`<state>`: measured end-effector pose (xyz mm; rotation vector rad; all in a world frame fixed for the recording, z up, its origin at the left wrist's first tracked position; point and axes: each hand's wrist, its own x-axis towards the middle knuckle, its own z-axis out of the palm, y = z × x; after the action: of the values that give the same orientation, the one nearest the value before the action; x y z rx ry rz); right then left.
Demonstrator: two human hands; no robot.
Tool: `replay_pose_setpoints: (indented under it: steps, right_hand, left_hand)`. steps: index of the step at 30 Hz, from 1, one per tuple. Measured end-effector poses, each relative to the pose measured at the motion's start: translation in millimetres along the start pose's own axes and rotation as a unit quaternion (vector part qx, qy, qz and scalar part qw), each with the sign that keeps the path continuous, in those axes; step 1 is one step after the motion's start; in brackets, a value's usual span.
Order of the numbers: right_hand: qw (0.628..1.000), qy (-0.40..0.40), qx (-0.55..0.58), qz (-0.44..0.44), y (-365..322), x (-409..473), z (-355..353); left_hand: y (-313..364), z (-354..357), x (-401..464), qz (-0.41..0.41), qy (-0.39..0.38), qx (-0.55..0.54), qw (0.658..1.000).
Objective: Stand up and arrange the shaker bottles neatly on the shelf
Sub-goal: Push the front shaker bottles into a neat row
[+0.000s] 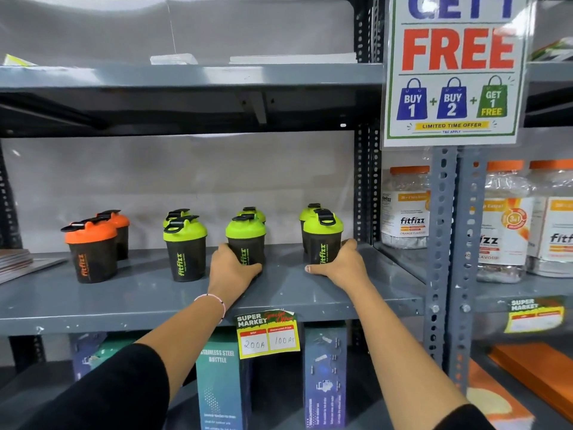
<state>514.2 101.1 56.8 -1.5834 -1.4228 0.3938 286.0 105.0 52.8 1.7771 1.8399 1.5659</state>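
Dark shaker bottles stand upright in pairs, front and back, on the grey metal shelf (155,293). Two orange-lidded ones (91,252) are at the left. A green-lidded pair (185,248) stands beside them. My left hand (231,270) wraps the base of the middle front green-lidded bottle (246,235), with another behind it (252,212). My right hand (342,263) grips the base of the right front green-lidded bottle (323,234), which also has one behind it (308,212).
Perforated steel uprights (443,243) bound the shelf on the right, under a hanging offer sign (454,69). Supplement jars (406,206) fill the neighbouring bay. Boxed steel bottles (221,389) stand below, behind a yellow price tag (268,333). Flat packs (15,259) lie at the far left.
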Motion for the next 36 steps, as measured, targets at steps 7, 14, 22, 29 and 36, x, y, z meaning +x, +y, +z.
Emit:
replay_pose_setpoints:
  steps: [7, 14, 22, 29, 36]
  right_hand:
    - [0.995, 0.103, -0.013, -0.001, -26.5, -42.1, 21.8]
    - [0.973, 0.164, 0.015, -0.162, -97.9, -98.5, 89.8]
    - [0.989, -0.036, 0.129, -0.071, -159.1, -101.8, 183.0]
    - [0.995, -0.018, 0.101, -0.018, -184.4, -87.3, 216.3]
    - [0.999, 0.025, 0.027, -0.005, -197.0, -90.2, 245.8]
  left_hand:
    - [-16.7, -22.8, -12.4, 0.060, 0.015, -0.020, 0.998]
    - [-68.8, -85.2, -17.9, 0.062, 0.056, -0.090, 0.992]
    - [-150.3, -180.5, 18.6, -0.004, 0.180, -0.108, 0.978]
    - [-191.6, -228.0, 77.3, -0.065, 0.145, -0.100, 0.982]
    - [-212.4, -237.4, 97.7, -0.076, 0.016, -0.117, 0.990]
